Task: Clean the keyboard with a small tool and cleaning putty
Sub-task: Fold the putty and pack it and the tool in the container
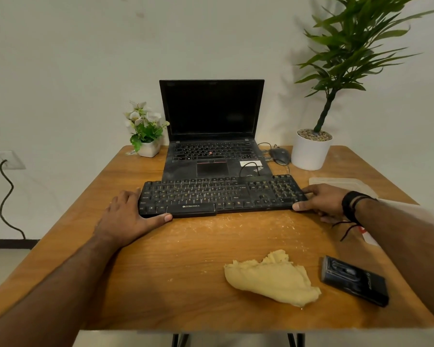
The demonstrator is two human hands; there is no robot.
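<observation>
Black and dusty, the keyboard (221,195) lies across the middle of the wooden tabletop (176,271), its far edge touching the front of an open laptop (212,136). The left hand (128,216) grips the keyboard's left end, thumb along the near edge and fingers (129,194) wrapped at the side. The right hand (323,200) holds the right end the same way, thumb on the near corner, fingers curled at the far side. Pale yellow cleaning putty (271,278) sits in a lump near the front edge, with a dark small tool case (355,280) just beside it to the right. Between keyboard and putty runs a bare, crumb-speckled strip of wood. A mouse (280,155), a white pot with a tall plant (311,151) and a small flower pot (147,141) crowd the far edge.
</observation>
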